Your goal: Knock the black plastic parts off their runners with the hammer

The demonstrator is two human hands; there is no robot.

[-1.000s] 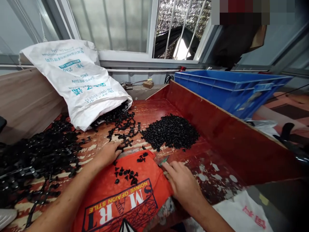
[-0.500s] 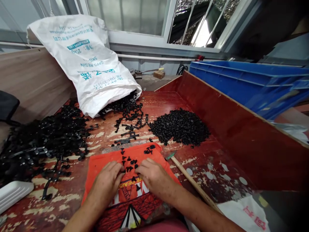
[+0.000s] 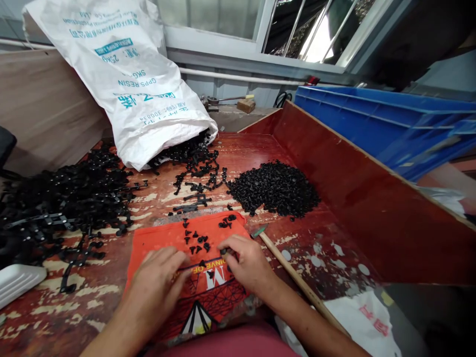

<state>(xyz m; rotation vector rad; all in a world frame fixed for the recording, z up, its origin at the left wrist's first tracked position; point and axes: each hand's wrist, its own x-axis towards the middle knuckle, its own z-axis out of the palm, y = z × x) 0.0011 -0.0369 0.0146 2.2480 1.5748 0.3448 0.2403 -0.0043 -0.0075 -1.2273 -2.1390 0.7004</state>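
Both hands, left hand (image 3: 158,280) and right hand (image 3: 247,263), lie loosely curled, gripping nothing, on the orange cloth (image 3: 163,243); one careless tug could scatter its small black parts (image 3: 197,240).

Small black plastic pieces (image 3: 196,240) lie scattered loose on the far half of an orange printed cloth (image 3: 156,240), spread flat at the table's near edge, slightly left.
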